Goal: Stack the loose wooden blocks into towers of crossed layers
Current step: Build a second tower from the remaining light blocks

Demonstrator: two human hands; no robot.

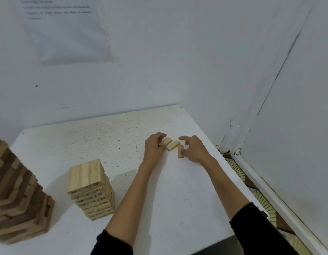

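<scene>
Work looks mostly done: a tall dark-and-pale wooden tower and a shorter pale wooden tower stand. Three loose pale wooden blocks lie on the white table; your left hand pinches one, while your right hand curls against another, grip unclear

I am looking into the corner of a bare indoor room, more a plain work station than a furnished home. The walls are painted white, with cracked paint low in the corner where they meet. A printed sheet with blurred lines of text hangs on the back wall. The white surface is scuffed and speckled. Patterned floor tiles show beside it.
</scene>
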